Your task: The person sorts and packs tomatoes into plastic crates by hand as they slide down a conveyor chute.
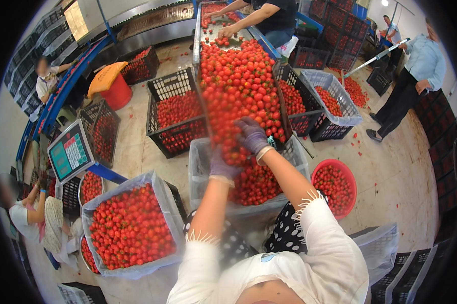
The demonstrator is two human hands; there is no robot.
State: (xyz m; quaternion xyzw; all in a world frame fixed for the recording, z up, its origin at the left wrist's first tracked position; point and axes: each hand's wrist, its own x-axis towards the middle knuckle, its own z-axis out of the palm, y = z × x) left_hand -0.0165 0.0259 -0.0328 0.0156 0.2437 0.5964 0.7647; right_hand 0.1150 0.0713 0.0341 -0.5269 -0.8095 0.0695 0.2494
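Observation:
Cherry tomatoes fill the lower part of a sorting chute in front of me. Some blur as they pour over its lower end into a plastic-lined crate holding more tomatoes. My right hand, in a purple glove, lies against the tomatoes at the chute's mouth with its fingers apart. My left hand, also gloved, is at the left of the falling tomatoes, lower down. It is blurred and its fingers are partly hidden, so its grip is unclear.
A full lined crate stands left, by a digital scale display. At right are a red basin of tomatoes and another lined crate. A co-worker's hand reaches over the chute; another person stands farther right.

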